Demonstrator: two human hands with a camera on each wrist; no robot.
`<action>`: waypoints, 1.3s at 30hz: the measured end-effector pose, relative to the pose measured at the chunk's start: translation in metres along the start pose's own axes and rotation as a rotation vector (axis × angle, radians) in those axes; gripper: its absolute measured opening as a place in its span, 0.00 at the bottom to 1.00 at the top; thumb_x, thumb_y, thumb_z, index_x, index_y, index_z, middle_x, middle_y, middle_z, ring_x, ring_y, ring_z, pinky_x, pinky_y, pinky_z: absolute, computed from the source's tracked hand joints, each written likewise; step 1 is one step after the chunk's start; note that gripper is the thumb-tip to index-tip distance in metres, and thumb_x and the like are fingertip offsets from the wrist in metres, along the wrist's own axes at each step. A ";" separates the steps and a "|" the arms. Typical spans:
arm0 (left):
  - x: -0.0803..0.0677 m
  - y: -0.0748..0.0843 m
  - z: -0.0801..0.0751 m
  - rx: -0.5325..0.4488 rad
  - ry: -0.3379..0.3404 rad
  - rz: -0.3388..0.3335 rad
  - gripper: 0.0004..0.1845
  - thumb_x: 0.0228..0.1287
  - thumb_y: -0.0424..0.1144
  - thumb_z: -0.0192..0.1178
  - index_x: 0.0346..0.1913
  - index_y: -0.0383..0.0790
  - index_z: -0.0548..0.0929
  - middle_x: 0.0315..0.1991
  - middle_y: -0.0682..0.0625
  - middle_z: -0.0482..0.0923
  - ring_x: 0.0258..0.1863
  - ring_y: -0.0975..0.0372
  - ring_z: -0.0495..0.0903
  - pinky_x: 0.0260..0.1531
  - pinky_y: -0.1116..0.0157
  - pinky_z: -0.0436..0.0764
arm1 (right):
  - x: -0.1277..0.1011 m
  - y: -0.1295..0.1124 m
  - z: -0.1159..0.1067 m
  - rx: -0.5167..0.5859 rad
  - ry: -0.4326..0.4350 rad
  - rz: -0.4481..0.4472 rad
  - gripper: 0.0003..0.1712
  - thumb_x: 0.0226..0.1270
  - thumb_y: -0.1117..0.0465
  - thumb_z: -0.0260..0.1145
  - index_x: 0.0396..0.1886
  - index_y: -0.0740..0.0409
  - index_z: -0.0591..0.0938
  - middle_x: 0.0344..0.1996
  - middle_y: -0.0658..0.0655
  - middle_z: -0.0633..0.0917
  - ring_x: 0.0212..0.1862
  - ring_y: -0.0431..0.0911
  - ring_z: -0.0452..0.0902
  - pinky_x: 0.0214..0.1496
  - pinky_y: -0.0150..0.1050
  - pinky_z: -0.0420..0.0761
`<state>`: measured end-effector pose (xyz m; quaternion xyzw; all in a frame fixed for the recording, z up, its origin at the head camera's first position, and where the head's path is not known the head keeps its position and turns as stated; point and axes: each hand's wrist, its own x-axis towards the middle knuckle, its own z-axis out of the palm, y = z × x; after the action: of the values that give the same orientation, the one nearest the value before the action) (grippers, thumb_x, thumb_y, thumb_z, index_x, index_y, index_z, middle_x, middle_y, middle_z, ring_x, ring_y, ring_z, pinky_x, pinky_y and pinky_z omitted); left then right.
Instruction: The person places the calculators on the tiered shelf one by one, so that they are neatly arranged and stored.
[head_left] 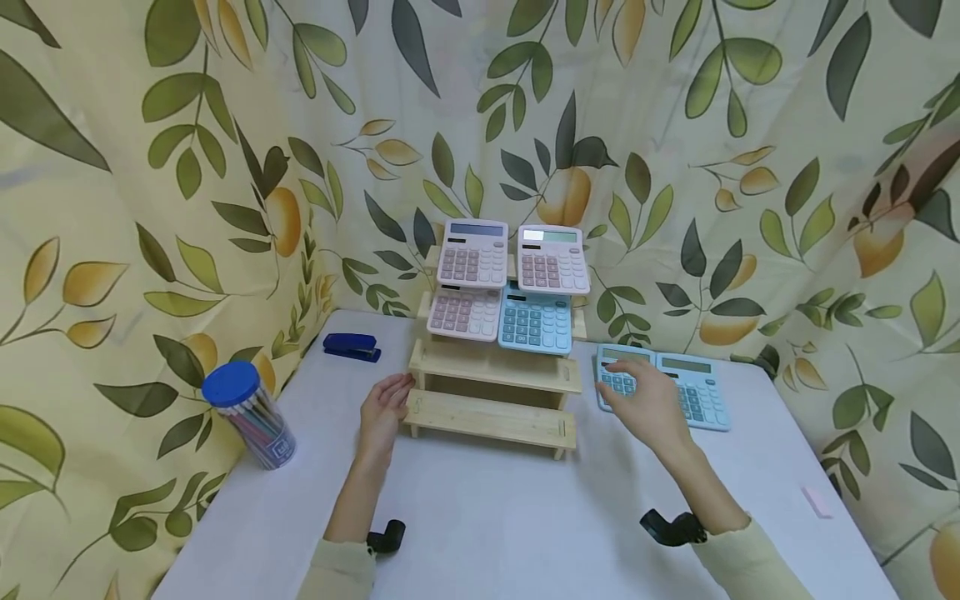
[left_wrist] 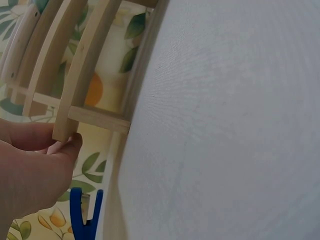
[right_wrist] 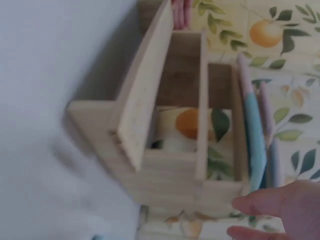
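Note:
A stepped wooden rack (head_left: 491, 383) stands on the white table (head_left: 495, 517). Its upper steps carry two pink calculators (head_left: 472, 254) (head_left: 552, 260), a third pink one (head_left: 463, 314) and a blue calculator (head_left: 535, 323). My left hand (head_left: 384, 410) touches the left end of the lowest step with relaxed fingers (left_wrist: 65, 145). My right hand (head_left: 647, 400) hovers open over a blue calculator (head_left: 621, 379) lying flat on the table, with another blue calculator (head_left: 693, 390) beside it. The rack (right_wrist: 170, 125) fills the right wrist view, with my right fingertips (right_wrist: 255, 205) at the lower edge.
A blue stapler (head_left: 351, 347) lies at the back left. A clear jar of pens with a blue lid (head_left: 251, 414) stands near the left edge. A small pink eraser (head_left: 817, 502) lies at the right. Leaf-patterned curtain (head_left: 750, 167) encloses the table.

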<state>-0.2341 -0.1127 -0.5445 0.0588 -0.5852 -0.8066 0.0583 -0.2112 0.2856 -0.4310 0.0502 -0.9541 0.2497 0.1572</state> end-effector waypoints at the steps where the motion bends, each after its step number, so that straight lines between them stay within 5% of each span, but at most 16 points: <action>1: 0.000 -0.001 0.000 -0.005 -0.001 0.007 0.33 0.63 0.10 0.44 0.72 0.26 0.66 0.72 0.32 0.70 0.74 0.47 0.69 0.75 0.59 0.68 | -0.001 0.006 0.001 -0.007 -0.017 0.019 0.23 0.67 0.56 0.72 0.56 0.66 0.85 0.60 0.70 0.83 0.63 0.70 0.76 0.60 0.68 0.79; 11: 0.001 0.000 -0.001 0.004 0.005 0.005 0.32 0.63 0.10 0.44 0.71 0.25 0.66 0.72 0.32 0.70 0.74 0.46 0.69 0.74 0.59 0.68 | 0.002 0.060 0.019 -0.130 -0.227 0.162 0.39 0.66 0.50 0.73 0.65 0.75 0.76 0.60 0.79 0.79 0.62 0.76 0.73 0.57 0.72 0.79; 27: 0.000 0.001 0.002 -0.008 -0.004 0.004 0.33 0.63 0.10 0.44 0.71 0.26 0.66 0.72 0.33 0.70 0.74 0.47 0.69 0.74 0.59 0.69 | 0.019 0.086 0.045 -0.167 -0.263 0.383 0.54 0.64 0.43 0.74 0.74 0.77 0.63 0.65 0.85 0.67 0.63 0.82 0.65 0.59 0.75 0.76; 39: 0.002 0.000 -0.001 -0.010 -0.002 0.015 0.33 0.61 0.10 0.44 0.71 0.25 0.66 0.71 0.32 0.70 0.74 0.47 0.70 0.73 0.60 0.70 | 0.023 0.095 0.057 -0.202 -0.248 0.414 0.63 0.60 0.33 0.72 0.74 0.78 0.62 0.65 0.86 0.63 0.64 0.82 0.59 0.59 0.75 0.72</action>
<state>-0.2362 -0.1135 -0.5449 0.0532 -0.5815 -0.8092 0.0643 -0.2651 0.3398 -0.5146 -0.1316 -0.9762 0.1721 -0.0113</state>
